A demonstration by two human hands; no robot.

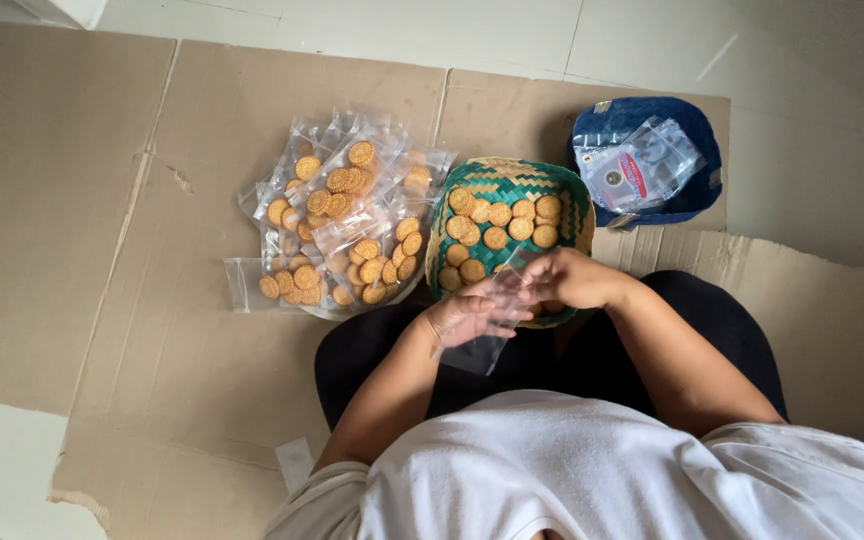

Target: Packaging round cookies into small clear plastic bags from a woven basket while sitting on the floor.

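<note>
The flattened brown cardboard (102, 250) covering the floor runs out of frame on the left and bottom, and the person's white shirt (602, 470) and dark-clad lap hide its near middle part. Pale floor tiles (352, 25) show along the top edge and at the lower left corner.

The heap of clear packets filled with round biscuits (337, 225) lies left of centre on the cardboard; the packets overlap so much that a count is not possible, and what they rest on at the lower edge is hard to make out. Just beside it to the right sits the green woven basket (567, 195) of loose biscuits (497, 225), its near rim covered by both hands. Behind and to the right, the blue basket (697, 150) holds small clear sachets (637, 165), whose contents are too small to tell.

The left hand (467, 315) and the right hand (572, 278) meet over the basket's near edge, above the lap. Between them is an empty clear plastic bag (482, 345), nearly see-through and hard to trace; its lower end hangs past the left hand. The fingers (512, 300) of both hands are pinched on the bag's upper edge. Whether a biscuit is inside the grip cannot be told.
</note>
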